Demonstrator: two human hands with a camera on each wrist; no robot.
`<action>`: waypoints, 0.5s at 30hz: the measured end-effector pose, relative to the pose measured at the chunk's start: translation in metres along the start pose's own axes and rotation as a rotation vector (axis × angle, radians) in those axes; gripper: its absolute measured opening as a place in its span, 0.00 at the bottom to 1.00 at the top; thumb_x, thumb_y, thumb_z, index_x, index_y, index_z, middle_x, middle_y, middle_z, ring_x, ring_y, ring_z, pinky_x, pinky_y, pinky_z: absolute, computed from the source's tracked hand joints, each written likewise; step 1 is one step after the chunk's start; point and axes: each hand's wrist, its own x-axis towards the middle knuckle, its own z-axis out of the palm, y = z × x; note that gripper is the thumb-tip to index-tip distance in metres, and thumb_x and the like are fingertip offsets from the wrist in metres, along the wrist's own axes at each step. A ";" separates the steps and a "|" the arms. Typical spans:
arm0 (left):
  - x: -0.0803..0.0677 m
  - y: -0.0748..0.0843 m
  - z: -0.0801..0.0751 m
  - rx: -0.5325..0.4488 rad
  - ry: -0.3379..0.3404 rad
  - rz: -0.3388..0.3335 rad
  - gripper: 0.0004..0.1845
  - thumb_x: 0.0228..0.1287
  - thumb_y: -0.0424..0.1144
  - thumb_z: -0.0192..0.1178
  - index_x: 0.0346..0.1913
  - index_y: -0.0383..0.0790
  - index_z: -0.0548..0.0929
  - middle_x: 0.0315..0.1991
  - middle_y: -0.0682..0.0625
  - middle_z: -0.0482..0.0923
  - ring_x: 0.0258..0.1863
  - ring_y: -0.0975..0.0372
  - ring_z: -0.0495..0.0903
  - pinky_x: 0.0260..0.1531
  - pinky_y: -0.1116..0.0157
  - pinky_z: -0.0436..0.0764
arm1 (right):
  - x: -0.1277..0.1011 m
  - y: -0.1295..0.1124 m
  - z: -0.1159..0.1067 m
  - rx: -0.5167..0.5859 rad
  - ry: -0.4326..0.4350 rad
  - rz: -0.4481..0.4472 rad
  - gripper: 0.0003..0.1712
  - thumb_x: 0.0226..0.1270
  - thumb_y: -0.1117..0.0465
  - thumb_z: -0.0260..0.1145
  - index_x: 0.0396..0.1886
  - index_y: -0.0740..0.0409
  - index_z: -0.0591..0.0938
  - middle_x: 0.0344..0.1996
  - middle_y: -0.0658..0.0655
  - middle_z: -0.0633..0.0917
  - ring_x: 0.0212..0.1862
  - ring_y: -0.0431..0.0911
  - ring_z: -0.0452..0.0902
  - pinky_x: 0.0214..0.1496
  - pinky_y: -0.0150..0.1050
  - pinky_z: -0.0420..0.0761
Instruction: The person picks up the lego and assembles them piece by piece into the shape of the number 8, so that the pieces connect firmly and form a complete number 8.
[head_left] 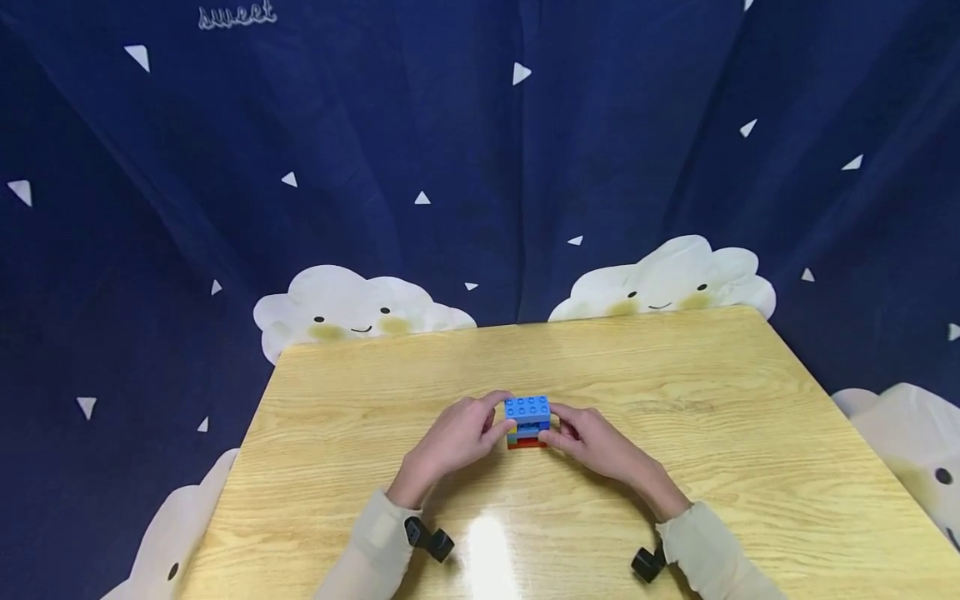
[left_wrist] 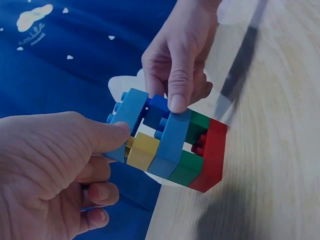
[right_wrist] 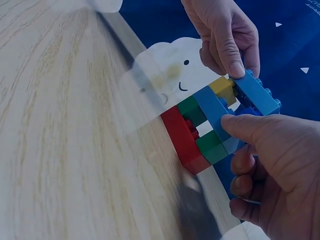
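Observation:
A stack of toy building bricks stands on the table between both hands. Its bottom is a long red brick (left_wrist: 212,157), with a green brick (right_wrist: 212,148) at either end above it. A long light blue brick (left_wrist: 171,137) lies across these, bearing a yellow brick (left_wrist: 143,152) on the left and a dark blue brick (left_wrist: 157,109) on the right. Over them sits another light blue brick (head_left: 527,408), studs up; the yellow brick's studs show in a narrow gap beneath it. My left hand (head_left: 465,429) pinches this top brick's left end. My right hand (head_left: 600,442) grips the middle light blue brick's right end.
The wooden table (head_left: 360,500) reaches out on all sides of the stack. Behind it hangs a dark blue curtain (head_left: 465,133) with white triangles and smiling clouds. A small black device (head_left: 429,539) is strapped to each wrist, by the light sleeves (head_left: 375,542).

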 end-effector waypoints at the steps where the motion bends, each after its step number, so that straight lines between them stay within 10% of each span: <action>1: 0.000 0.000 0.000 0.006 0.007 0.001 0.23 0.77 0.49 0.62 0.68 0.42 0.79 0.20 0.58 0.67 0.16 0.69 0.61 0.19 0.70 0.60 | 0.001 0.000 0.000 -0.003 0.000 0.000 0.21 0.78 0.49 0.65 0.65 0.49 0.81 0.20 0.42 0.70 0.21 0.33 0.61 0.25 0.29 0.61; 15: 0.000 -0.002 0.002 0.064 0.044 0.055 0.23 0.76 0.46 0.64 0.66 0.38 0.81 0.19 0.59 0.66 0.16 0.70 0.61 0.19 0.71 0.59 | 0.001 -0.009 -0.003 0.007 0.108 -0.024 0.32 0.75 0.49 0.68 0.72 0.57 0.75 0.24 0.44 0.74 0.23 0.35 0.66 0.25 0.32 0.67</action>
